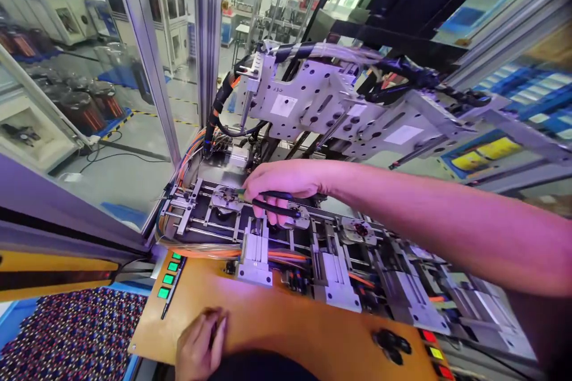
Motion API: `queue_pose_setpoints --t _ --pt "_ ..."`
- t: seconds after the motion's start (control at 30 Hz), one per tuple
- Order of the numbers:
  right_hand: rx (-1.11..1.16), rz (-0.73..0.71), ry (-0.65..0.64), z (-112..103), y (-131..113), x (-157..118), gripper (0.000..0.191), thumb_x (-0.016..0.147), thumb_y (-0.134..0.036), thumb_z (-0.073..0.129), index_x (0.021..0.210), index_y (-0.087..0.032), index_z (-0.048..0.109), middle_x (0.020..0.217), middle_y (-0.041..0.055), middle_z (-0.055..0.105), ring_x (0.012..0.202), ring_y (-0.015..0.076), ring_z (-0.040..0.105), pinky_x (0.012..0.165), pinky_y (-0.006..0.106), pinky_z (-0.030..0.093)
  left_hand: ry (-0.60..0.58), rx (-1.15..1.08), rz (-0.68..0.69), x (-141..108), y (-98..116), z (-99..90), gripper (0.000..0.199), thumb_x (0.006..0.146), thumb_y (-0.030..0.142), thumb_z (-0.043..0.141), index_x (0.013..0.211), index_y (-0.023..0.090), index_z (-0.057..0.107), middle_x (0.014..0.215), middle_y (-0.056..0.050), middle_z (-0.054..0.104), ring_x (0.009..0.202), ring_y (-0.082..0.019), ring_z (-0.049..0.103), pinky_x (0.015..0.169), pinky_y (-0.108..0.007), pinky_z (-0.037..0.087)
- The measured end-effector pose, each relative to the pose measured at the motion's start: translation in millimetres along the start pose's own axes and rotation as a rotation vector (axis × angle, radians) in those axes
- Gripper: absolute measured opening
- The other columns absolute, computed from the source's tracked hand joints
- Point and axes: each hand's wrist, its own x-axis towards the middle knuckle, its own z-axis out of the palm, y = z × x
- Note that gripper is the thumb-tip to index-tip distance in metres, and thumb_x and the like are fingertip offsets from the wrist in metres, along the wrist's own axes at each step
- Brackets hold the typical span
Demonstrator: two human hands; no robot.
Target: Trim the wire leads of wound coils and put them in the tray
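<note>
Black-handled pliers (274,207) are held in my right hand (279,187), which reaches in from the right over the machine. Their tip points left, at a round metal fixture (227,197) on the rails. A second fixture (298,217) lies just beneath and right of my right hand, and a third (358,230) sits farther right with a dark red part in its centre. My left hand (201,342) rests near the front edge of the orange-brown panel (268,315), fingers curled; whether anything is between them is hidden.
Green buttons (168,279) and a thin black rod (172,289) are at the panel's left. Dark round parts (392,345) lie right, near red and yellow buttons (435,353). A perforated metal plate (308,101) hangs above my right hand; a frame post (143,53) stands left.
</note>
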Motion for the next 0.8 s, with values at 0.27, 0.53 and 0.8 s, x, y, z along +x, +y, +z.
queue_pose_setpoints --t 0.27,0.53,0.8 --pt "-0.056 0.114 0.002 1.1 -8.9 3.6 0.015 0.085 -0.015 0.049 0.078 -0.009 0.06 0.064 0.004 0.063 0.041 0.0104 0.058 0.045 0.026 0.058 -0.017 0.005 -0.027 4.1 2.7 -1.6 0.034 0.081 0.013 0.073 0.113 0.023 0.07 0.093 -0.006 0.08 0.08 -0.019 0.077 0.076 -0.022 0.062" --pt "-0.05 0.115 0.001 0.1 -6.2 9.5 0.019 0.086 -0.017 0.051 0.069 -0.011 0.056 0.06 0.0026 0.06 0.041 0.008 0.056 0.043 0.021 0.053 -0.036 0.003 -0.054 6.5 5.7 -3.6 0.029 0.081 0.014 0.072 0.11 0.021 0.07 0.092 -0.006 0.079 0.08 -0.019 0.077 0.074 -0.022 0.061" --pt "-0.02 0.049 0.017 3.7 -1.3 15.1 0.019 0.084 -0.017 0.054 0.067 -0.011 0.058 0.055 0.0003 0.058 0.041 0.008 0.055 0.04 0.019 0.051 -0.039 0.003 -0.052 5.3 5.8 -2.6 0.029 0.082 0.014 0.071 0.11 0.022 0.069 0.093 -0.005 0.079 0.081 -0.018 0.077 0.076 -0.021 0.061"
